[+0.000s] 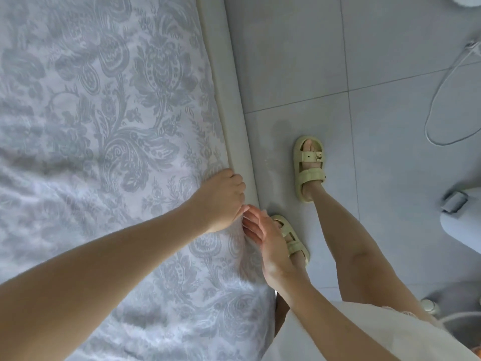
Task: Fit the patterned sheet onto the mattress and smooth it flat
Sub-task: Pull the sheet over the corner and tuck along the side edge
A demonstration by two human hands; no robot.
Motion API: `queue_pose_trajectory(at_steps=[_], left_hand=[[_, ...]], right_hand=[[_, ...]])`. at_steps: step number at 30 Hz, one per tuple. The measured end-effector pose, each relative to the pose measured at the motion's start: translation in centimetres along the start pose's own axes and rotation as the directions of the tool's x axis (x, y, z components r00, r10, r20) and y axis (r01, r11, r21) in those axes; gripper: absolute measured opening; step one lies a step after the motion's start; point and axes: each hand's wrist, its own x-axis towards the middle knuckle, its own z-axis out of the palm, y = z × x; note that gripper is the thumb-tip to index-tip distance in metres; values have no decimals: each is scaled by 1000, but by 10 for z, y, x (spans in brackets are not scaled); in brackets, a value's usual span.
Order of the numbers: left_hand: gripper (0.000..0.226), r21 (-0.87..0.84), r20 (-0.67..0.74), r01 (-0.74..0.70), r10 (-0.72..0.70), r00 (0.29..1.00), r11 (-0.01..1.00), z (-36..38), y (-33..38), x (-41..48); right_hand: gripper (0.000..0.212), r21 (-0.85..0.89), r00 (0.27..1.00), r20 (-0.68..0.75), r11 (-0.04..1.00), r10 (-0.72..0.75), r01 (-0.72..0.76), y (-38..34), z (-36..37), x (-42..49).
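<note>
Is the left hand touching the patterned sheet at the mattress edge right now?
Touching. The head view shows the left hand curled shut on the patterned sheet where it meets the mattress side, with no gap.

One sheet [104, 126], two hands [221, 201] [268, 246], two sandals [309, 168] [292, 241], one cable [442, 87].

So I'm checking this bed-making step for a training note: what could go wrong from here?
1. The left hand bunches the patterned sheet at the mattress edge; pulling from one spot may worsen the creases near the wrist.
2. The right hand works low beside the bed, so a slip could let the edge spring back.
3. A cable loops on the floor nearby; stepping back might catch it.
</note>
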Motion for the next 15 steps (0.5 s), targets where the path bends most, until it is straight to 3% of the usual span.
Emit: queue_pose_trajectory(at_steps=[4,6,11,15], left_hand=[[43,220,107,42,-67,992,975,-2,3,11],[38,300,183,38,-97,978,953,-9,11,12],[31,304,165,69,-124,979,950,-19,11,3],[36,206,89,101,-121,989,973,-25,8,-3]], right_hand=[[30,183,1000,-4,983,-7,8,11,-4,-7],[31,186,999,39,983,-22,14,14,-5,-7],[62,-53,938,326,993,119,-108,14,20,10],[84,12,887,403,968,224,-250,28,12,27]])
